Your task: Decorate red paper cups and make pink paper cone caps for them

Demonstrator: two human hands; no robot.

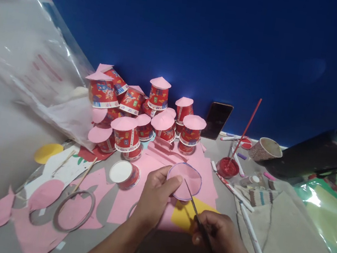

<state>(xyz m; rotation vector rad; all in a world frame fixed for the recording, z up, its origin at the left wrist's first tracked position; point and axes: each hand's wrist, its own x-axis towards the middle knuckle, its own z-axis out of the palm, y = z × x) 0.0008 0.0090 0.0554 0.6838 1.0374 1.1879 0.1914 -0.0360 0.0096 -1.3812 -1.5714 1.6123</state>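
Note:
A round piece of pink paper (191, 176) with a blue-purple outline is pinched between the thumb and fingers of my left hand (158, 192). My right hand (217, 235) is wrapped round a pair of scissors (194, 204), whose blades lie over the paper with the tip near the circle's middle. Beneath my hands are pink sheets (125, 206) and a piece of yellow paper (185, 215). Beyond them stand several red printed paper cups (158, 98), upside down with pink cone-shaped tops. One cup without a top (125, 175) stands nearer to my left hand.
Pink offcuts and a grey ring (57, 222) lie at left, near a plastic bag (38, 64). At right are a red pot (227, 168) with a stick, several marker pens (253, 236), a paper cup (266, 149) and a cloth bag (291, 238). A phone (218, 121) leans on the blue wall.

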